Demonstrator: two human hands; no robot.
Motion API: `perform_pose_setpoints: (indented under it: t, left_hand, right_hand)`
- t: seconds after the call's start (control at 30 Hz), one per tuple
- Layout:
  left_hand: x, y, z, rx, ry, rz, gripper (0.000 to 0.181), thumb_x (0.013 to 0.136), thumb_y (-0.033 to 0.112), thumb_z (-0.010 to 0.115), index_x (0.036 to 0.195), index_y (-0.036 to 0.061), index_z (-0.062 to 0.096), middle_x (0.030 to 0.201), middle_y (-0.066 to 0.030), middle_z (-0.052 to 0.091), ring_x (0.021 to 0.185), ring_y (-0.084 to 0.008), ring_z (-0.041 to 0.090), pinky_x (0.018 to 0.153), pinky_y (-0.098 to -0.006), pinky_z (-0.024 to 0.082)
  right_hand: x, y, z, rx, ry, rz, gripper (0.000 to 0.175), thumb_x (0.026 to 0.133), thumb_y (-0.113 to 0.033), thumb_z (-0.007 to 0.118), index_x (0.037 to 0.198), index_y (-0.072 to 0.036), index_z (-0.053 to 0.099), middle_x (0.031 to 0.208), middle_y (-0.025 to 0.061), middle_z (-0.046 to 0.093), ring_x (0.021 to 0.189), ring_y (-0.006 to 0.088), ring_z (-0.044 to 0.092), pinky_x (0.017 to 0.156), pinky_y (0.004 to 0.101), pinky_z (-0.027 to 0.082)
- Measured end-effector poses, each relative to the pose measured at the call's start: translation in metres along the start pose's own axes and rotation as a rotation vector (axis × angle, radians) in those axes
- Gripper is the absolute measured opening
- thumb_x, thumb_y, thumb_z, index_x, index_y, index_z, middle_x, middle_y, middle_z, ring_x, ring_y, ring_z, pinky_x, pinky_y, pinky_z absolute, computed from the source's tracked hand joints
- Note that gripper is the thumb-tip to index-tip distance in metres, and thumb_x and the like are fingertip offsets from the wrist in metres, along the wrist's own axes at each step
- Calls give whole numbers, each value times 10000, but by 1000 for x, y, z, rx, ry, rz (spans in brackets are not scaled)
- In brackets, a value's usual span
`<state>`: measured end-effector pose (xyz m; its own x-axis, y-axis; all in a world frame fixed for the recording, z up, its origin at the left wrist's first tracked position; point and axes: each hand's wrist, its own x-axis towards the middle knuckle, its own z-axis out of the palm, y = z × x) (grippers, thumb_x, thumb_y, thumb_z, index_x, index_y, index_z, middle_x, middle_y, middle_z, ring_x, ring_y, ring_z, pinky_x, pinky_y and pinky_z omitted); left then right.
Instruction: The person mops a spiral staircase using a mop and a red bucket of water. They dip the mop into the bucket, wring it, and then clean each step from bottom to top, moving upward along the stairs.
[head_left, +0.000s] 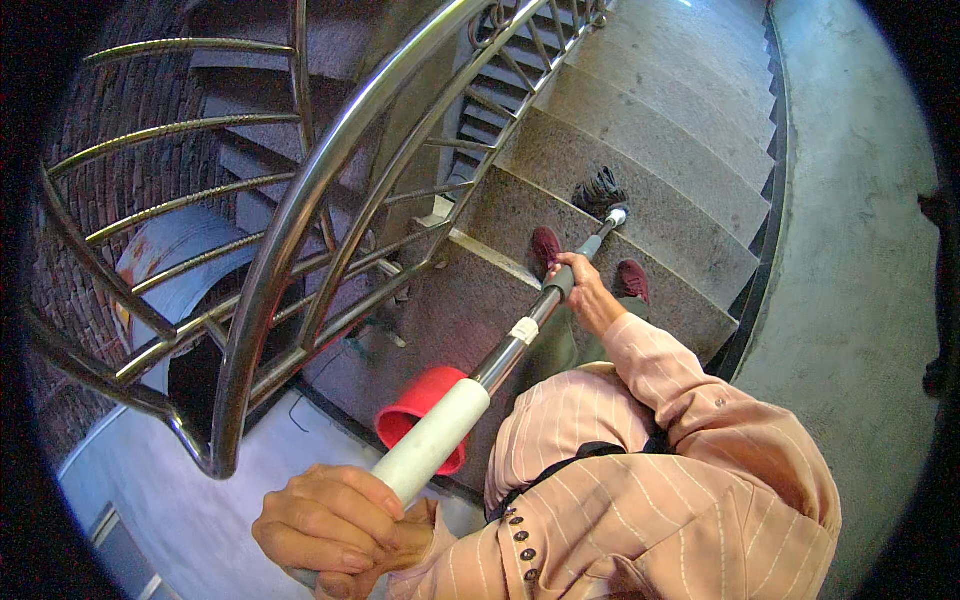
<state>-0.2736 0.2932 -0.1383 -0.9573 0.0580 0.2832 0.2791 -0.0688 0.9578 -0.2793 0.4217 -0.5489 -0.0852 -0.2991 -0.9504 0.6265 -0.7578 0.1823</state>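
A mop with a metal pole (504, 358) runs diagonally from the lower left to the upper centre. My left hand (337, 521) is closed around its top end, by the white grip sleeve (435, 439). Farther down the pole, my right hand (586, 289) grips it at a grey sleeve. The dark strands of the mop head (598, 191) lie on a stone stair step (667, 206), below a white connector. Partly behind the white sleeve, a red plastic bucket (424, 390) is on the stair surface beside my body; the pole hides part of it.
A curved stainless steel handrail (330, 157) with bars borders the stairs on the left. More steps continue towards the top. A grey wall (847, 262) curves along the right side. My feet in dark red shoes (634, 279) stand near the mop head.
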Motion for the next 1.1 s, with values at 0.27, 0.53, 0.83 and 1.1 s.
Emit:
perform_pose_setpoints:
  t: [0.27,0.53,0.83,1.1]
  left_hand:
    - [-2,-2,-58,50,176,-38,193,781,160,453,653,22,408,480,-77,384,361,-156,362,409,-311,312]
    - [-11,12,-104,149,317,18,177,776,180,414,677,33,418,475,-55,352,369,-150,318,479,-336,331]
    - [-17,11,-116,299,553,80,189,775,195,391,668,40,408,444,-41,318,377,-144,311,467,-319,284]
    - [-15,12,-104,312,336,125,181,767,193,390,677,37,397,449,-40,323,360,-145,335,433,-318,300]
  right_hand:
    - [43,36,44,-136,175,-14,109,720,-102,516,699,-38,430,516,65,473,423,185,462,416,313,433]
    - [63,85,111,-279,109,-101,144,692,-60,519,776,-4,416,528,72,486,410,193,477,397,316,431]
    - [60,109,174,-388,-143,-101,122,688,-66,506,772,-15,433,544,58,473,451,176,484,424,301,427]
    - [50,105,173,-234,-98,-102,144,684,-53,548,769,19,456,589,86,501,471,192,509,416,322,444]
